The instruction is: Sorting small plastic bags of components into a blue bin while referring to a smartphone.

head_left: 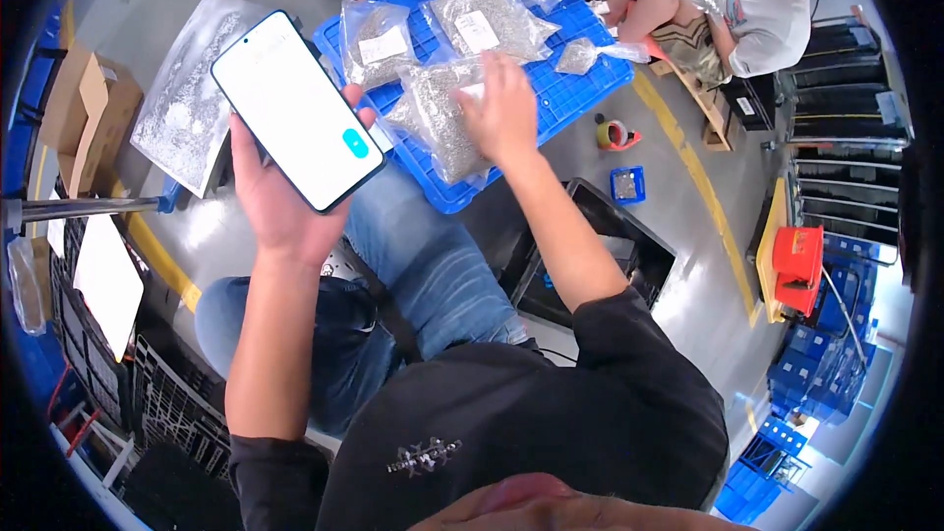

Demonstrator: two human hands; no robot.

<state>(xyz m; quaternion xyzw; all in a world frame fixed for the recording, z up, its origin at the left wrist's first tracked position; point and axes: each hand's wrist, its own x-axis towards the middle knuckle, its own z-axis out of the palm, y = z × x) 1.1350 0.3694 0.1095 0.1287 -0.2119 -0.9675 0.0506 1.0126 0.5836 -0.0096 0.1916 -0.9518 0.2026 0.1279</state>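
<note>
A smartphone (298,110) with a bright, mostly white screen and a small blue button rests in my left hand (287,199), fingers wrapped around its edges. My right hand (504,118) lies over a clear plastic bag of small grey parts (439,128), thumb and fingers apart beside its white label (474,92). The bag is on an upturned-looking blue plastic crate (580,98). Two more labelled bags stand behind it: one at left (378,47), a larger one (482,18) further back. A small bag (577,57) lies at the crate's right side.
Beside the crate on the floor are a tape roll (617,134), a small blue tray (627,185) and a black bin (644,256). A co-worker (767,20) sits at upper right holding a clear bag. Left stand a cardboard box (93,118) and a large clear bag (187,88).
</note>
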